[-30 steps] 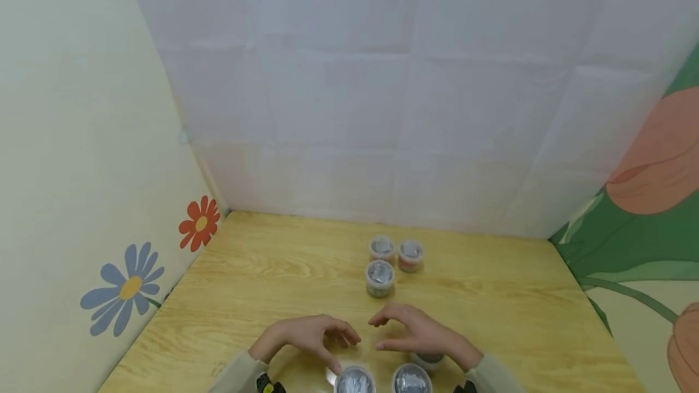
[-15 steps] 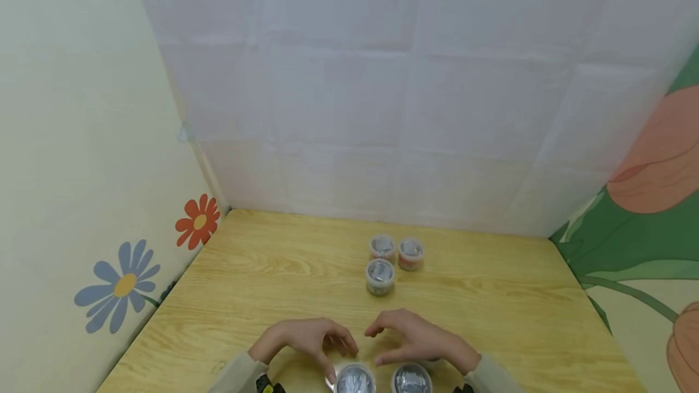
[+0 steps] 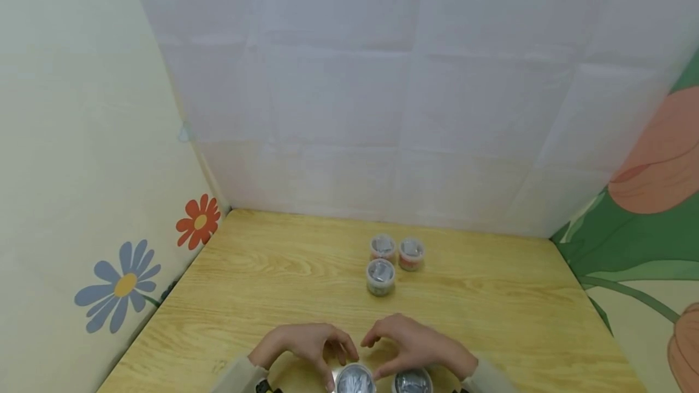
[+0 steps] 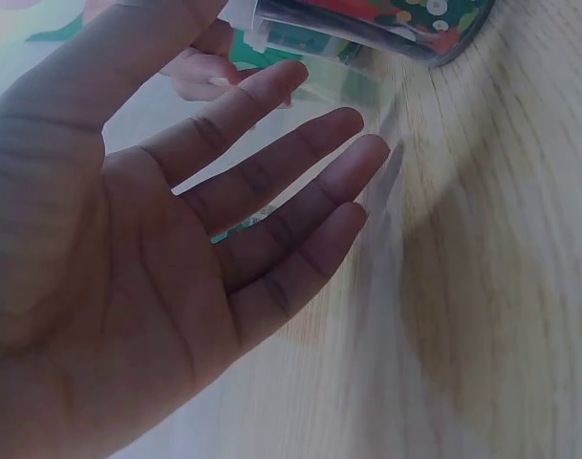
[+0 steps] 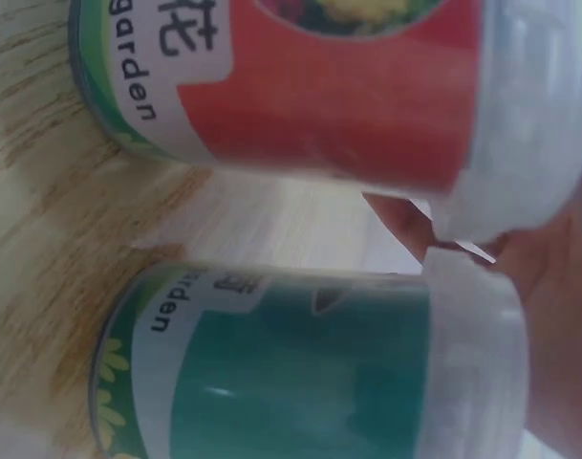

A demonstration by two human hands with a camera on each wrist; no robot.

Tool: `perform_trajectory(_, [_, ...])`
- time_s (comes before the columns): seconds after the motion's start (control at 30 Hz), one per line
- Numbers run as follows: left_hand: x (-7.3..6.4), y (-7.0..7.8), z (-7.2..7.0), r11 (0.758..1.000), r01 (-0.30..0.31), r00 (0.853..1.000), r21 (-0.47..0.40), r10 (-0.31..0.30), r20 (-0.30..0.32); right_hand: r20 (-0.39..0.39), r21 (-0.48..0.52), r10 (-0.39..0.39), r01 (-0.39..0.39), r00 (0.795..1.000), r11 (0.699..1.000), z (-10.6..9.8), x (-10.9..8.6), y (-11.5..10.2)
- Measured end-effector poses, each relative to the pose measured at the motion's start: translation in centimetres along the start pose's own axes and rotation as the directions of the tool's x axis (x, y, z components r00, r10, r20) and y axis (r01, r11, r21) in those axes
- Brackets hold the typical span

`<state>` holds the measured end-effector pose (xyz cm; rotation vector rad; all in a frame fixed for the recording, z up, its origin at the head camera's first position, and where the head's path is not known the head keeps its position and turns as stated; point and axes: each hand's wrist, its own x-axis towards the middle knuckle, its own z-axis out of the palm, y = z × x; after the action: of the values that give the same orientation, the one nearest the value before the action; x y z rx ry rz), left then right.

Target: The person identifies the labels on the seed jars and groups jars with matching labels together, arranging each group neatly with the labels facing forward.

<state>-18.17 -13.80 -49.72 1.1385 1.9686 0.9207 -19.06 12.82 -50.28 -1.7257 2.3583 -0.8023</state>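
A can with a clear plastic lid (image 3: 355,379) stands at the bottom edge of the head view, between my two hands. My left hand (image 3: 314,344) arches at its left, the thumb tip right at the rim. In the left wrist view, the left palm and loosely spread fingers (image 4: 271,182) are bare, with a patterned can (image 4: 396,24) beyond them. My right hand (image 3: 417,347) curves at the other side, thumb tip close to the lid. The right wrist view shows a red-labelled can (image 5: 348,96) and a green-labelled can (image 5: 300,368), with the right hand (image 5: 558,316) partly hidden behind their lids.
A second near can (image 3: 412,381) stands below the right hand. Farther back on the wood-grain table (image 3: 273,272) is a group of three lidded cans (image 3: 380,278). A white sheet (image 3: 338,108) hangs behind; flower-painted walls (image 3: 125,287) flank the table.
The right hand has shifted left and slightly down, its thumb coming to the near can. The left hand has lowered a little beside that can. A can under the right wrist is now hidden.
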Motion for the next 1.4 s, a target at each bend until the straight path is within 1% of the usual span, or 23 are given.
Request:
perform_trajectory(0.13, [0.1,-0.1,0.1,1.000,-0.013,1.000,-0.009,0.013,0.007,0.011,-0.020,-0.011,0.011,1.000,1.000,0.3,0.1,-0.1])
perform_trajectory(0.33, [0.2,-0.2,0.4,0.998,-0.052,0.998,-0.030,0.053,0.030,0.038,-0.004,-0.002,0.002,0.999,1.000,0.6,0.0,-0.2])
perform_trajectory(0.5, [0.4,-0.4,0.5,0.996,-0.064,0.997,-0.068,0.067,0.041,0.053,0.022,0.001,-0.002,0.999,1.000,0.6,0.0,-0.3])
perform_trajectory(0.63, [0.3,-0.5,0.5,0.991,-0.069,0.996,-0.115,0.075,0.050,0.077,0.041,0.000,-0.003,0.997,0.999,0.6,0.0,-0.4])
perform_trajectory(0.77, [0.3,-0.3,0.6,0.986,-0.086,0.995,-0.140,0.093,0.047,0.104,0.079,-0.013,0.004,0.994,0.997,0.4,0.0,-0.7])
perform_trajectory(0.93, [0.4,-0.2,0.7,0.977,-0.109,0.992,-0.181,0.117,0.035,0.119,0.066,-0.039,0.031,0.992,0.997,0.4,0.0,-0.9])
perform_trajectory(1.2, [0.3,-0.5,0.7,0.975,-0.093,0.995,-0.199,0.100,0.026,0.128,0.079,0.001,-0.011,0.992,0.997,0.5,-0.1,-0.9])
perform_trajectory(1.4, [0.1,-1.0,0.6,0.963,-0.100,0.994,-0.250,0.109,0.022,0.112,0.060,0.014,-0.021,0.994,0.998,0.5,-0.1,-1.0])
